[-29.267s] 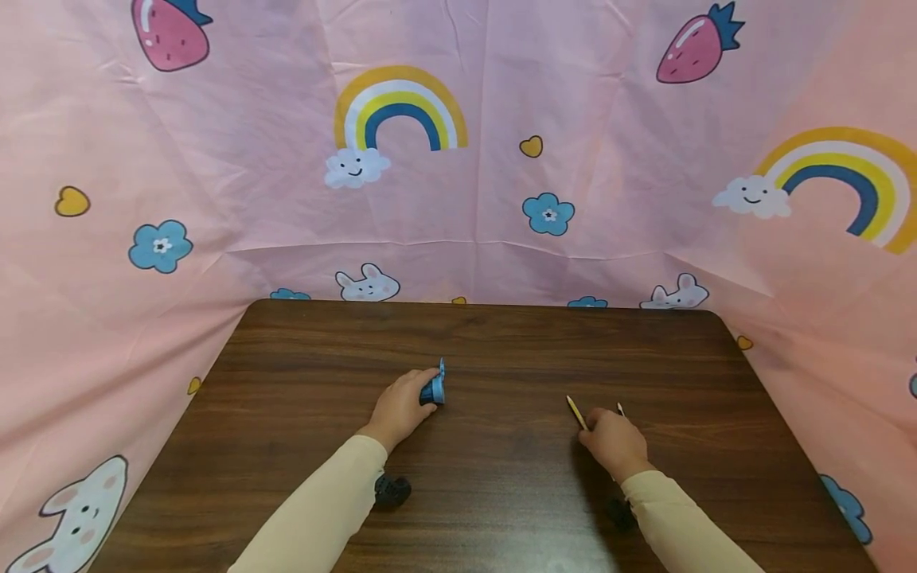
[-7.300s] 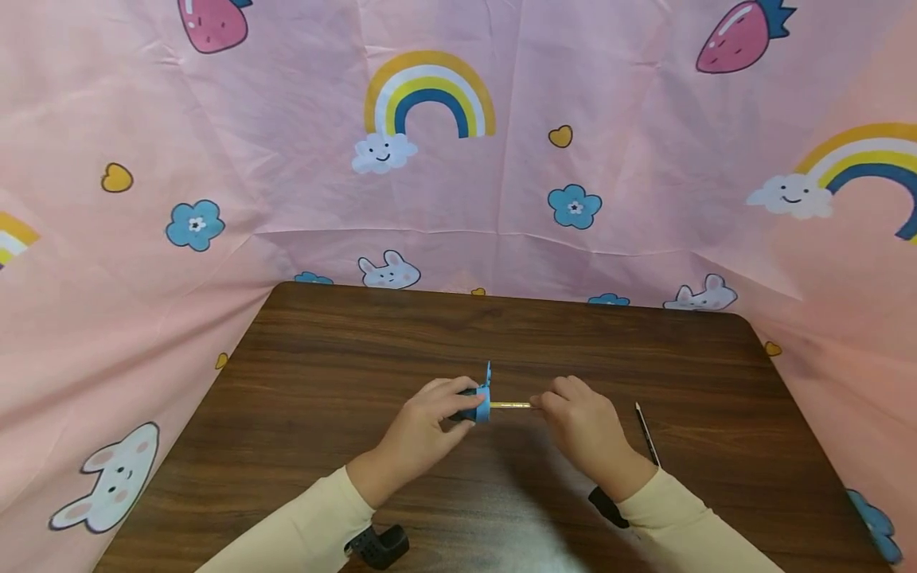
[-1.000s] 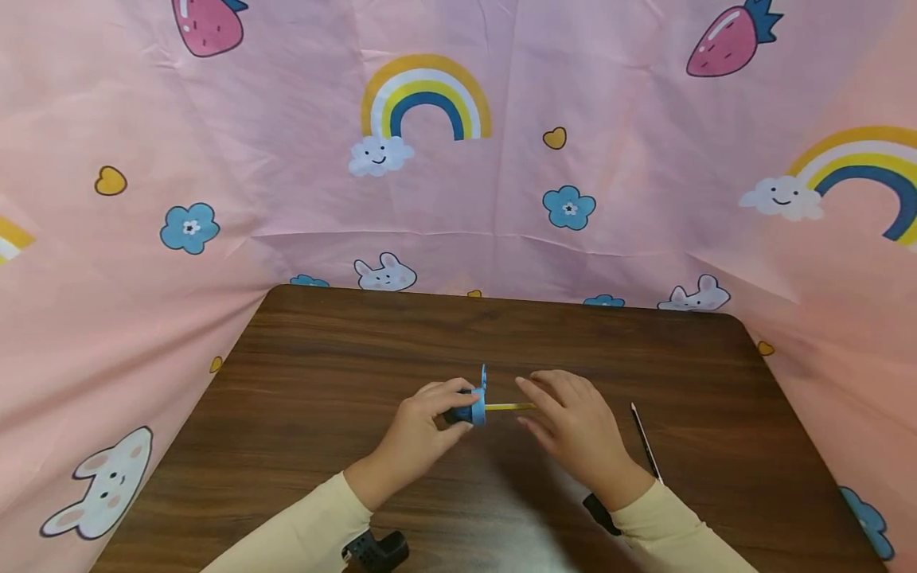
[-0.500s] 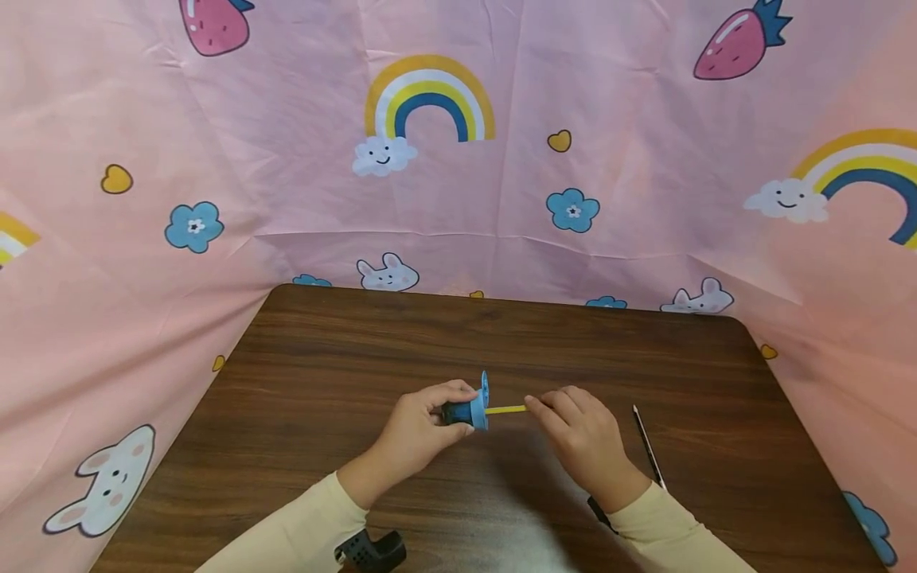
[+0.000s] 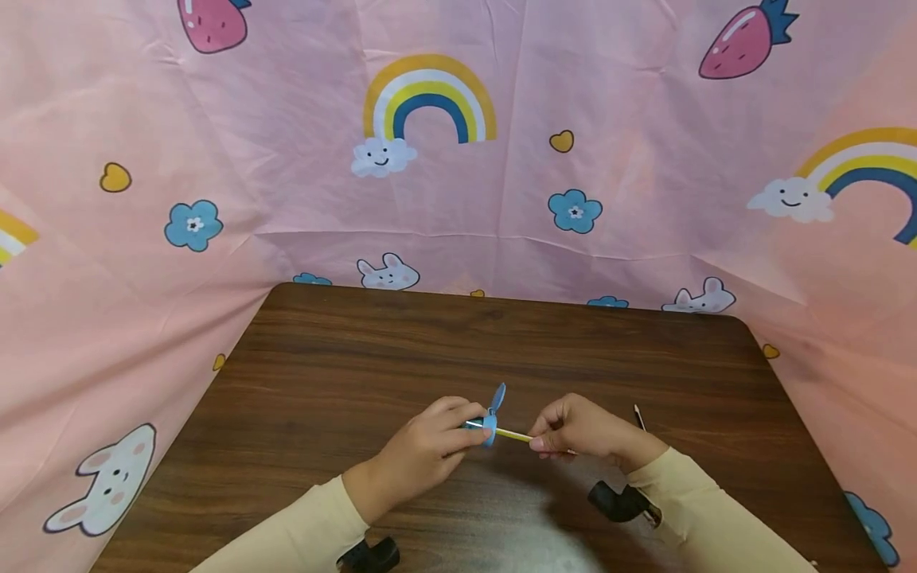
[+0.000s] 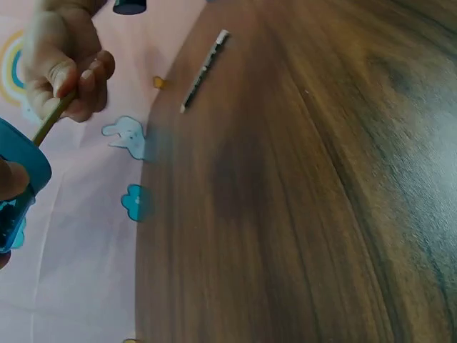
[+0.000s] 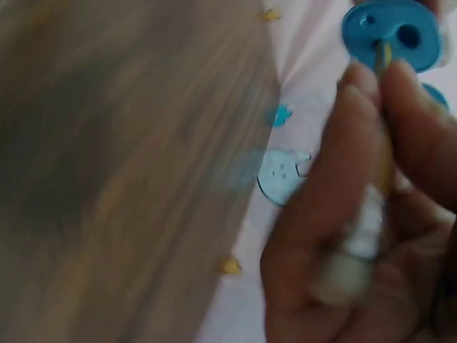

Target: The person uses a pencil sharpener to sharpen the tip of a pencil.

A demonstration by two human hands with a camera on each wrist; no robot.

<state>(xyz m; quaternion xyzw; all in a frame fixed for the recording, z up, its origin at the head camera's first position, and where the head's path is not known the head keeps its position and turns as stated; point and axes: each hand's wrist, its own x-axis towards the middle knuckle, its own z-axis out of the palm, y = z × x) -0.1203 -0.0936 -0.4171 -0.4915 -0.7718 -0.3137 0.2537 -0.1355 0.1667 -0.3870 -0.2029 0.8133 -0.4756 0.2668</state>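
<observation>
My left hand (image 5: 419,450) grips a blue pencil sharpener (image 5: 490,430), its flip lid (image 5: 499,397) standing up. With thumb and fingertips, my right hand (image 5: 595,430) pinches a yellow pencil (image 5: 512,434), whose far end sits inside the sharpener. In the right wrist view, the sharpener's blue face (image 7: 391,16) shows holes, and the pencil (image 7: 385,161) enters one of them; its white-banded rear end lies over the palm. Through the left wrist view, the sharpener (image 6: 28,158) is cut off at the left edge, and the right hand (image 6: 68,68) faces it.
A dark pencil (image 5: 640,417) lies on the brown wooden table (image 5: 344,342), partly hidden behind the right wrist. Black wrist cameras (image 5: 618,503) hang under both sleeves. Behind the table's back edge hangs a pink patterned cloth (image 5: 301,159).
The right hand, loose by the pencil a second ago, now pinches it with the wrist turned over. Sharpener and pencil have tilted and dropped slightly. Much earlier, the right hand held both pencils apart from the sharpener.
</observation>
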